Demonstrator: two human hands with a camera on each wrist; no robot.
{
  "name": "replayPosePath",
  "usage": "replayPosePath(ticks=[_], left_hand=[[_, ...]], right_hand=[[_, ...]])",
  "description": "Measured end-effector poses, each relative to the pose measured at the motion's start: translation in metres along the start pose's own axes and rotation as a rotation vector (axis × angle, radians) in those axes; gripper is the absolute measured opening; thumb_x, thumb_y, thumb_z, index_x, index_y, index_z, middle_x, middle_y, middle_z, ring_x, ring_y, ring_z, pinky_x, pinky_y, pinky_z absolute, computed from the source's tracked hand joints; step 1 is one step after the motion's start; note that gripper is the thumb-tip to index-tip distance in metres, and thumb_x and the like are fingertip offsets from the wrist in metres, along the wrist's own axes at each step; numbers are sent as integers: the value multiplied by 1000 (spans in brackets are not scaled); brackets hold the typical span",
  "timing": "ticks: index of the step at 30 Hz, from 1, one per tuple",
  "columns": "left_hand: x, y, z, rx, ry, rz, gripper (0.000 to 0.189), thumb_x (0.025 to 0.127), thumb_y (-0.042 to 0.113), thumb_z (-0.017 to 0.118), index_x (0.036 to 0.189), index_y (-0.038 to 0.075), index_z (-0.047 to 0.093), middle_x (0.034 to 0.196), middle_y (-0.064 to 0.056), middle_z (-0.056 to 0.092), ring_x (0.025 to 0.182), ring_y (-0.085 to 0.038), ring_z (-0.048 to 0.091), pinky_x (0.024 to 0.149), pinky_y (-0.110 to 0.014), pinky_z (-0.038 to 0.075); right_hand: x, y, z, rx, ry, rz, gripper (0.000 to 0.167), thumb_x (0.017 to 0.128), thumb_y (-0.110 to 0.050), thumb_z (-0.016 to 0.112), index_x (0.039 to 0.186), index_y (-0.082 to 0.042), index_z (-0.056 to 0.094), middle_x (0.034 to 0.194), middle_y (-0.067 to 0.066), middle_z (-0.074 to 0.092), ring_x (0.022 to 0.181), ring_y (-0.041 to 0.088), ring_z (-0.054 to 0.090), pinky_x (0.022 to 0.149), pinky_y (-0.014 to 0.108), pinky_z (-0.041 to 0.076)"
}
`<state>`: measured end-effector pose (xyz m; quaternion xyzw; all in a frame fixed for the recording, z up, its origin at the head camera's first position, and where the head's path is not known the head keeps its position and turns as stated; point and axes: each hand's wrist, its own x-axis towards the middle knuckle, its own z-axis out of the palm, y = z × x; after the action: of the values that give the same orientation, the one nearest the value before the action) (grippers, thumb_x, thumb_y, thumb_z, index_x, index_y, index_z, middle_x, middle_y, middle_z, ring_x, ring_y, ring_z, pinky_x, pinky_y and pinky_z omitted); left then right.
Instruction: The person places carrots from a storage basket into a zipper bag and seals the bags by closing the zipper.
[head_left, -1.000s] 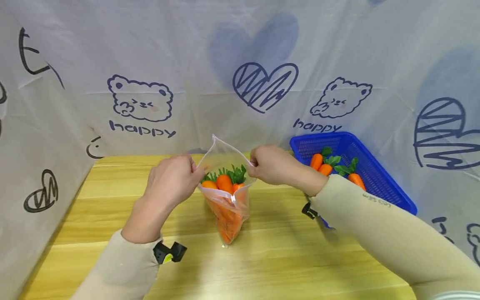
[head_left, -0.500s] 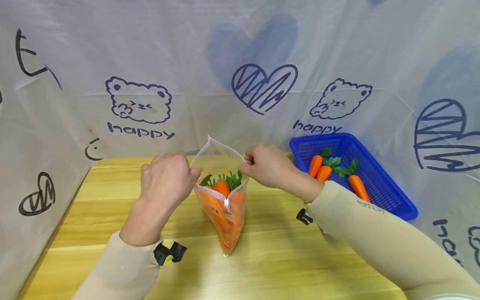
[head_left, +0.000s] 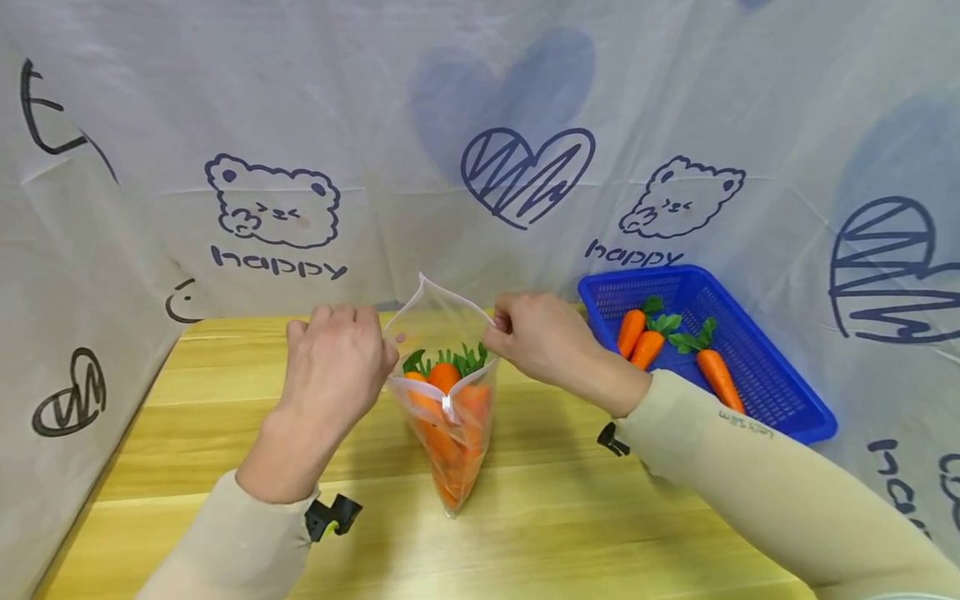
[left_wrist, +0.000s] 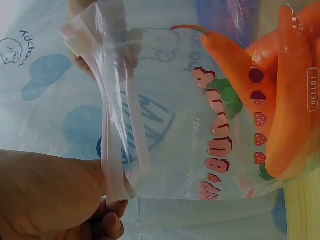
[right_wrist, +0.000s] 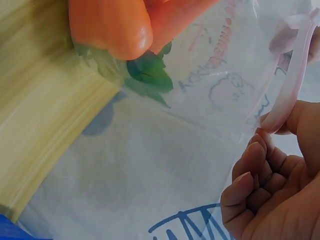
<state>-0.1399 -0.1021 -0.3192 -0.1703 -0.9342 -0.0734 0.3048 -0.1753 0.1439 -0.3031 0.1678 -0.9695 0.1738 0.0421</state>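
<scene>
Clear zip bag (head_left: 448, 408) is held upright at table centre, its pointed bottom touching the wooden table (head_left: 225, 467). Mouth is held open; the pink-white zip strip (left_wrist: 112, 140) is seen running along the rim. Red printed lettering is seen on the bag wall in the left wrist view.

Bag is filled with toy carrots (head_left: 444, 379), orange bodies pointing down, green tops (head_left: 450, 360) up near the mouth. In the wrist views the carrots (left_wrist: 280, 100) are seen pressed against the film, with green leaves (right_wrist: 147, 75) beside them.

Left rim of the bag is pinched by the left hand (head_left: 337, 367); thumb and fingers are closed on the zip strip, confirmed in the left wrist view (left_wrist: 50, 195). Right rim is pinched by the right hand (head_left: 536, 337); the strip is caught between thumb and curled fingers (right_wrist: 255, 175). The two hands are kept apart, with the open mouth stretched between them.

Both forearms are covered by beige sleeves (head_left: 750, 467). A black clip with a yellow-green tab (head_left: 330, 517) is seen at the left wrist, a black one (head_left: 611, 440) at the right.

Blue plastic basket (head_left: 780, 392) is placed right of the bag, well apart, against the backdrop. Three more carrots (head_left: 712, 371) are seen lying in it.

Table is enclosed by a white printed cloth (head_left: 277, 208) with bears, hearts and the word "happy".
</scene>
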Motion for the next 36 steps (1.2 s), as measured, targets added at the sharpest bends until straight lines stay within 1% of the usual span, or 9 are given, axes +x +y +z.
replayPosePath(ticks=[4, 7, 11, 16, 21, 25, 31, 33, 36], left_hand=[[0, -1, -1, -20, -29, -11, 36, 91, 9, 64, 65, 7, 39, 63, -6, 35, 60, -30, 39, 58, -39, 26], [-1, -1, -3, -43, -70, -35, 41, 96, 19, 67, 67, 8, 40, 64, -6, 36, 61, -30, 39, 60, -39, 26], [-2, -2, -8, -74, -146, -82, 41, 99, 28, 67, 70, 8, 46, 66, -6, 42, 65, -30, 43, 63, -40, 28], [-3, -4, -12, -107, -176, -114, 28, 96, 18, 61, 72, 8, 50, 69, -7, 47, 67, -31, 45, 64, -42, 30], [-4, -5, -12, -122, -171, -125, 21, 92, 12, 55, 72, 7, 50, 70, -8, 48, 68, -32, 45, 63, -42, 30], [-4, -4, -11, -132, -184, -128, 20, 92, 12, 55, 73, 7, 51, 70, -8, 49, 68, -32, 46, 64, -42, 30], [-3, -4, -10, -145, -201, -135, 19, 93, 14, 57, 76, 7, 53, 72, -7, 51, 69, -31, 47, 64, -42, 30], [-2, -4, -10, -152, -209, -138, 19, 94, 15, 57, 76, 7, 54, 72, -7, 52, 70, -32, 48, 65, -42, 31], [-2, -4, -9, -160, -225, -139, 19, 94, 15, 57, 77, 7, 55, 73, -7, 52, 71, -32, 49, 65, -42, 32]], right_hand=[[-5, 13, -8, 56, 30, -13, 34, 101, -36, 64, 74, -18, 57, 63, -3, 50, 58, 17, 49, 57, 32, 37], [-10, 36, -18, 67, 36, 12, 34, 104, -37, 62, 78, -16, 60, 64, -2, 51, 59, 18, 49, 60, 33, 39], [-18, 74, -31, 34, -3, 95, 26, 105, -30, 59, 89, -12, 67, 68, 1, 58, 56, 18, 53, 60, 35, 42], [-23, 123, -46, -13, -60, 213, 23, 104, -28, 57, 99, -9, 69, 74, 1, 66, 58, 17, 59, 62, 37, 46], [-23, 177, -47, -50, -74, 307, 24, 99, -19, 55, 76, -12, 54, 63, 0, 47, 55, 18, 45, 57, 35, 35], [-26, 222, -41, -83, -102, 368, 27, 93, -15, 58, 67, -16, 49, 59, -3, 41, 54, 17, 38, 56, 34, 32], [-36, 270, -36, -149, -147, 406, 25, 80, -9, 56, 61, -16, 42, 63, 3, 42, 59, 25, 44, 57, 41, 42], [-41, 281, -34, -175, -184, 403, 25, 81, -8, 55, 61, -15, 41, 65, 5, 42, 62, 27, 46, 67, 46, 46], [-50, 293, -30, -183, -264, 419, 25, 82, -6, 52, 62, -16, 42, 68, 6, 42, 63, 24, 43, 70, 47, 45]])
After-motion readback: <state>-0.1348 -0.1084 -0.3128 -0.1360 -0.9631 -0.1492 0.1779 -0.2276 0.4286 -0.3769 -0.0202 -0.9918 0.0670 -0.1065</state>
